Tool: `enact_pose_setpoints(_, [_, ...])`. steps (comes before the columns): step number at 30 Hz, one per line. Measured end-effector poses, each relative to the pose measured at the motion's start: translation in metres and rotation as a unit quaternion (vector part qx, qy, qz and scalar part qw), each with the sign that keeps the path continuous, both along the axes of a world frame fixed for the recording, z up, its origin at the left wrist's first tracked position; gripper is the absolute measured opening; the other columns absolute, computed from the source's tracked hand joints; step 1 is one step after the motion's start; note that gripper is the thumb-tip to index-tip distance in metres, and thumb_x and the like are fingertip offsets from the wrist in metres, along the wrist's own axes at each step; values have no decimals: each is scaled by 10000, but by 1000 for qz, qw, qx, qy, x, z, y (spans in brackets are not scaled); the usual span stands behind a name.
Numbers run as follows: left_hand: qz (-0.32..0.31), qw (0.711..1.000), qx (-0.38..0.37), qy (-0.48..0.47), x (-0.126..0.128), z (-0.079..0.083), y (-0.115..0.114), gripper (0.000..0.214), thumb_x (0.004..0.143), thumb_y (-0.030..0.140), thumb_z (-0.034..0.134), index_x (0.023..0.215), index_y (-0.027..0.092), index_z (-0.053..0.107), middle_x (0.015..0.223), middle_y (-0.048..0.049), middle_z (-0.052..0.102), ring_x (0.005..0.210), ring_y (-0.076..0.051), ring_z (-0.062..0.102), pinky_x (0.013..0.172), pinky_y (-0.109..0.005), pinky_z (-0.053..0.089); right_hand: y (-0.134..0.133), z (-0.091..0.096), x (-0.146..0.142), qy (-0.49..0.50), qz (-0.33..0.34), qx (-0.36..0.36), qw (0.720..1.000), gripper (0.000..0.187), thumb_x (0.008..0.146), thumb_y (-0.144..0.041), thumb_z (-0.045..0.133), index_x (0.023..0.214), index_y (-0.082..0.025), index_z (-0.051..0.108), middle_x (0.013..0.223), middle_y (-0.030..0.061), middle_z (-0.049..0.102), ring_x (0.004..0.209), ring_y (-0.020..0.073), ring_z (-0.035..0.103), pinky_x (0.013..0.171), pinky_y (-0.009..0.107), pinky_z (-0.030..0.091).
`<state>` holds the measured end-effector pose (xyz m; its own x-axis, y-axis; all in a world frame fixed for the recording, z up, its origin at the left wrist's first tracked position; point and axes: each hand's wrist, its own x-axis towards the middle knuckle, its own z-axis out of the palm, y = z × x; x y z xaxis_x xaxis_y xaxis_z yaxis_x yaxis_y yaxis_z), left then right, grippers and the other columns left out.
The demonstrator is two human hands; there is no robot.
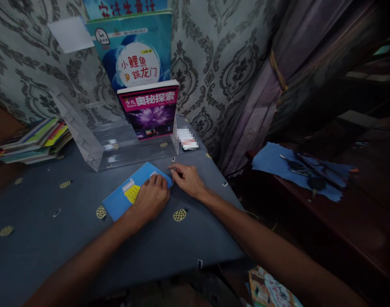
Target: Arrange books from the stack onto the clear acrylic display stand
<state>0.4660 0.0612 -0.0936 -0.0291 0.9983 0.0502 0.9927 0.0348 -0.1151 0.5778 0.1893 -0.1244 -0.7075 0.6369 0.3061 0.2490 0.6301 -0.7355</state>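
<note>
A thin blue book (124,194) with a yellow patch lies flat on the grey tablecloth (54,251). My left hand (152,198) rests on its right half with the fingers curled down over the cover. My right hand (188,179) is at the book's far right corner, fingers bent and pinched at the edge. Behind the book stands a clear acrylic display stand (118,147) holding a pink and purple book (150,111), a blue book (134,51) behind it, and part of a third at the top.
A stack of colourful books (35,140) lies at the left on the table. Patterned wallpaper and a tied purple curtain (278,76) rise behind. At right, a dark wooden ledge carries a blue cloth (278,164) with scissors. Another book (272,292) lies below the table's edge.
</note>
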Motion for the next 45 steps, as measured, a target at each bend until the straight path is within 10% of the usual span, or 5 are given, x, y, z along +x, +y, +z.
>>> enact_pose_setpoints(11, [-38, 994, -77, -70, -67, 21, -12, 448, 997, 367, 509, 1403, 180, 530, 1487, -124, 539, 1342, -297, 520, 1092, -438, 442, -7, 8, 1, -28, 8, 68, 997, 225, 935, -226, 534, 1007, -177, 741, 808, 50, 748, 705, 171, 659, 678, 262, 440])
enact_pose_setpoints(29, [99, 994, -45, 30, -40, 22, -1, 463, 1017, 436, 458, 1278, 84, 608, 1251, -206, 640, 1128, -362, 593, 870, -432, 512, 8, -4, -38, 9, 53, 26, 998, 203, 888, -142, 559, 1006, -158, 724, 919, 63, 758, 804, 176, 677, 789, 304, 522])
enact_pose_setpoints(45, [83, 993, -89, 0, -44, 31, -15, 405, 1018, 366, 458, 1342, 143, 552, 1357, -182, 581, 1230, -356, 542, 926, -459, 504, 15, -28, -59, 35, 96, 77, 992, 300, 880, -108, 557, 1136, -174, 698, 1291, 148, 678, 1231, 254, 622, 1059, 454, 481])
